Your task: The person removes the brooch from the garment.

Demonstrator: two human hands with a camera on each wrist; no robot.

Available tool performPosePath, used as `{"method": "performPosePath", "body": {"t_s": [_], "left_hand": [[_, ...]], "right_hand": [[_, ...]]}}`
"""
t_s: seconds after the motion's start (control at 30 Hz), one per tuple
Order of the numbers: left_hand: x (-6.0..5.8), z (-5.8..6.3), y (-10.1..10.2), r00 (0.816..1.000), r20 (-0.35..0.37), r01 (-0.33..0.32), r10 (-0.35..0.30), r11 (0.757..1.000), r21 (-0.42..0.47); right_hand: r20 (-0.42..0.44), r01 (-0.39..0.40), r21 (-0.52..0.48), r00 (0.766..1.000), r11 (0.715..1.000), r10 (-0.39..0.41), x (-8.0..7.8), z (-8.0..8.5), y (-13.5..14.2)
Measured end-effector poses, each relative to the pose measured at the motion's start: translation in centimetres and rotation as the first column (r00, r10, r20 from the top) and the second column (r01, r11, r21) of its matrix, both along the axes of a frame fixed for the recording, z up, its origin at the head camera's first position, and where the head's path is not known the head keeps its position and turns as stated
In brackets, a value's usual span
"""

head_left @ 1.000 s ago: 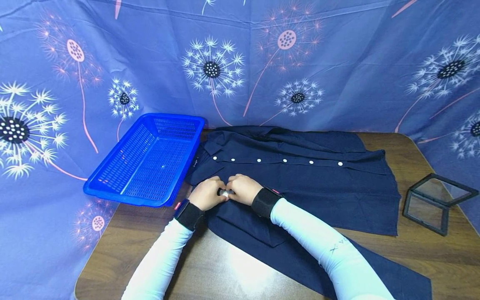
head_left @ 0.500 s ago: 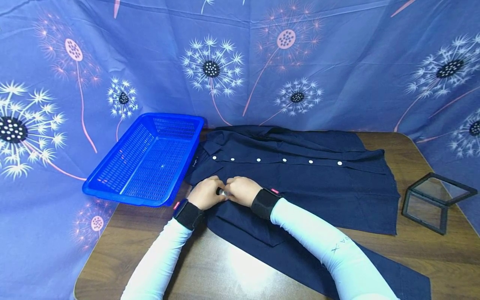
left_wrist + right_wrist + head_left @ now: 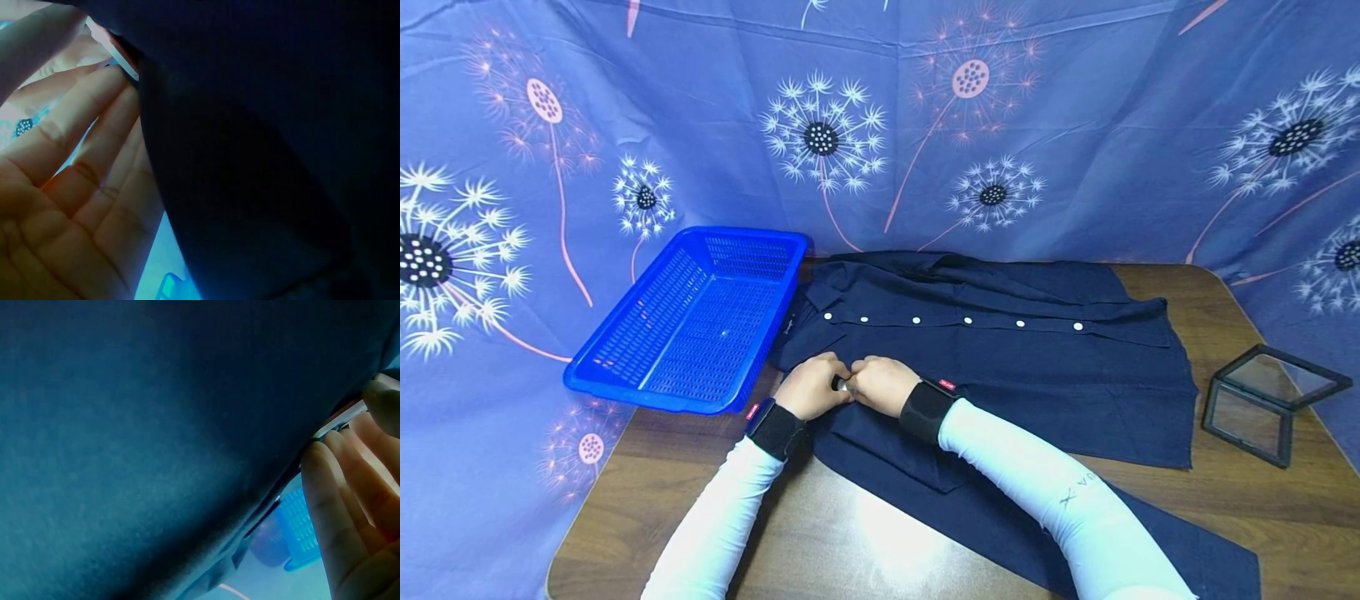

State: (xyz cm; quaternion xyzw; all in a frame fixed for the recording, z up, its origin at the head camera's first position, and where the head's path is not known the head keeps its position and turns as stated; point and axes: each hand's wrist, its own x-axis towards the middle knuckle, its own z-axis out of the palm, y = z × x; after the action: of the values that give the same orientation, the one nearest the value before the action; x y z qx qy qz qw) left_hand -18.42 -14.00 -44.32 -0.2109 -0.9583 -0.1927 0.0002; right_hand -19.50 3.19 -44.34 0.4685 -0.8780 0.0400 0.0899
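Observation:
A dark navy shirt [image 3: 1007,383] with a row of white buttons lies spread on the table. Over its near front, below the collar, the left hand [image 3: 808,387] and right hand [image 3: 886,385] meet fingertip to fingertip. Between them they pinch a small flat silvery-white piece [image 3: 842,386], mostly covered by the fingers; its exact kind cannot be told. Both wrist views catch its thin pale edge with a reddish side, lying against the shirt's cloth. In the left wrist view, the left fingers [image 3: 94,134] reach up to it. The right fingers [image 3: 328,487] do likewise in the right wrist view.
A blue plastic basket [image 3: 662,385] stands at the left beside the collar. To the right lies an open black-framed clear case [image 3: 1288,410] on the wooden table [image 3: 647,500]. One sleeve [image 3: 1195,533] stretches toward the front right. A dandelion-print cloth [image 3: 895,167] hangs behind.
Both hands stay almost in place on the shirt. The right fingers have crept slightly left over the small pale piece, so less of it shows.

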Motion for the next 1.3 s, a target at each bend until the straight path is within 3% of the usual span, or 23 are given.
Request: {"method": "performPosePath", "body": {"t_s": [0.4,0.83,1.3], "left_hand": [[0.13,-0.24,-0.05,0.999,-0.033,0.003,-0.003,1.000,-0.006],[0.42,-0.32,-0.09,0.999,-0.049,0.009,-0.010,1.000,-0.009],[0.34,-0.23,0.06,0.998,-0.059,0.013,-0.013,1.000,-0.005]], "right_hand": [[-0.026,-0.005,0.005,1.000,1.000,0.005,-0.14,-0.45,-0.19],[0.019,-0.037,0.012,0.999,0.999,0.037,-0.28,-0.33,-0.25],[-0.010,-0.010,0.041,1.000,0.999,0.010,-0.24,-0.53,-0.33]]}}
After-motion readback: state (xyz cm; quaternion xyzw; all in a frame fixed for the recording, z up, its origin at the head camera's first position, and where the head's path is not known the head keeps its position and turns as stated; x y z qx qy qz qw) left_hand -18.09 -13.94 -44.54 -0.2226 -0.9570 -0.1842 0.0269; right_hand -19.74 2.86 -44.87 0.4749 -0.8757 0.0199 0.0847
